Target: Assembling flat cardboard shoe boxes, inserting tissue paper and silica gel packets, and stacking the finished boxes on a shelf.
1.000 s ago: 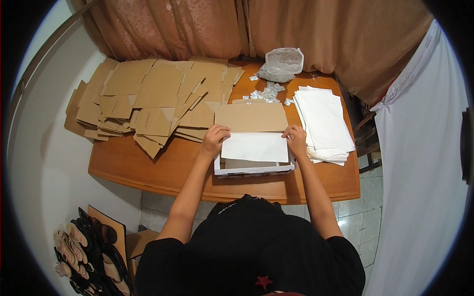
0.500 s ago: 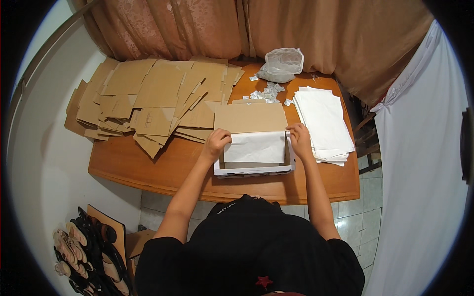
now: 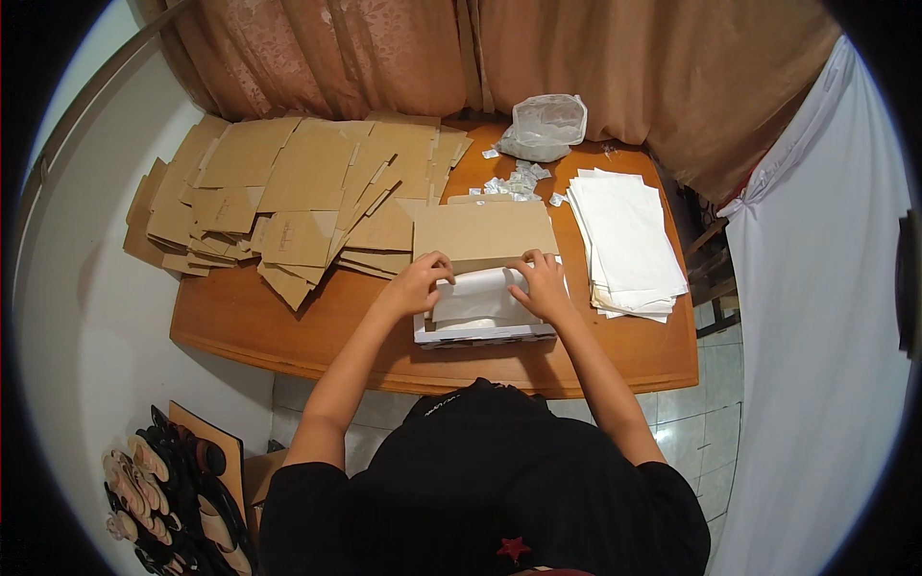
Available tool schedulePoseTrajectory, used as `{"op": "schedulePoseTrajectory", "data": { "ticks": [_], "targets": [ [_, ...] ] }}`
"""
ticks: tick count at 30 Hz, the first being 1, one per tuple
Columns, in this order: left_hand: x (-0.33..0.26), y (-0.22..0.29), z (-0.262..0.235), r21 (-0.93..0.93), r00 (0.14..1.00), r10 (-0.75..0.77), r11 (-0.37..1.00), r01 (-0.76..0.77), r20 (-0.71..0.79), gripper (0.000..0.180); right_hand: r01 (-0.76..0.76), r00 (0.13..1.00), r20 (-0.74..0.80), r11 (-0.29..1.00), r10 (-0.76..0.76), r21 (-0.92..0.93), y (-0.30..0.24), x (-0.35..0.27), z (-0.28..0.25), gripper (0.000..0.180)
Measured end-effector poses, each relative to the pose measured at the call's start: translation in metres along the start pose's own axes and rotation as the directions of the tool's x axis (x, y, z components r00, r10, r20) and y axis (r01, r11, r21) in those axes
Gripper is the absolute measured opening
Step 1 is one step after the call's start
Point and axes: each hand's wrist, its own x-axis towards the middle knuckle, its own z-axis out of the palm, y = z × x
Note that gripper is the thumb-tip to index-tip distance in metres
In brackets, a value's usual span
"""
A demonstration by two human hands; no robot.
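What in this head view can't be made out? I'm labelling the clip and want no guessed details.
- Inside of the white box: head view, covered by the white paper sheet.
- Fingertips of the left hand and right hand: head view, curled into the paper's folds.
- Contents of the clear plastic bag: too small, crumpled.
- Lower cardboard blanks: overlapped by upper ones.

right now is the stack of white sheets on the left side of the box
No, the stack of white sheets lies to the right of the open box, on the wooden table.
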Motion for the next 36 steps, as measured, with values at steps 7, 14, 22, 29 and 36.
{"op": "schedulePoseTrajectory", "data": {
  "ticks": [7,14,22,29,36],
  "targets": [
    [-0.007,0.000,0.016,0.303,0.975,0.135,0.950,-0.077,-0.175,0.021,-0.066,0.998,-0.019,0.997,0.067,0.044,0.013,0.014,0.006,0.035],
    [-0.021,-0.013,0.042,-0.093,0.722,-0.333,0.932,0.351,-0.606,0.031,-0.490,0.783,-0.080,0.690,0.617,0.533,0.068,0.039,0.036,0.055],
    [0.000,-0.027,0.072,-0.741,0.619,-0.672,0.639,0.207,-0.407,0.061,-0.295,0.581,-0.069,0.289,0.811,0.911,0.078,0.042,0.037,0.050],
    [0.016,-0.040,0.064,-0.692,0.686,-0.598,0.697,0.190,-0.414,0.072,0.093,0.780,-0.329,0.421,0.532,0.902,0.063,0.022,-0.007,0.049],
    [-0.014,0.019,0.062,-0.241,0.438,-0.455,0.854,0.460,-0.776,0.048,0.046,0.914,-0.336,0.764,0.228,0.643,0.046,-0.031,-0.048,0.016]
  ]
}}
